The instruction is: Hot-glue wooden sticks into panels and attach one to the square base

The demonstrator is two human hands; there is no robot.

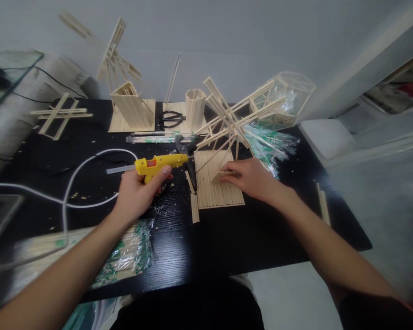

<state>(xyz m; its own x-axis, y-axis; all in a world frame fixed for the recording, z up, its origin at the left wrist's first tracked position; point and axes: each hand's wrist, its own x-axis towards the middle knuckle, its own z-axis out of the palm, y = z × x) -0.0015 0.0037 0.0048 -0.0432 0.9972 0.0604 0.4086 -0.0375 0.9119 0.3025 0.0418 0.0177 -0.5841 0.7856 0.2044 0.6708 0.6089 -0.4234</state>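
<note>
A yellow glue gun point(161, 164) is gripped in my left hand point(137, 190), its nozzle pointing right, close to the left edge of a flat board of wooden sticks point(206, 183). My right hand point(253, 179) pinches a small piece made of wooden sticks point(218, 176) over the middle of that board. Thin sticks rise from the board to a crossed-stick frame point(229, 119) behind it. Black pliers or cutters point(190, 165) lie beside the board's left edge, partly behind the nozzle. A few short sticks point(194, 208) rest on the table just left of the board.
Behind stand a slanted stick tower point(132, 107), a round stick tower point(195, 110) and black scissors point(172, 119). Wrapped sticks point(134, 252) lie at the front left; a white cord point(69, 183) loops on the black table point(227, 243). A crossed-stick piece point(62, 114) sits back left.
</note>
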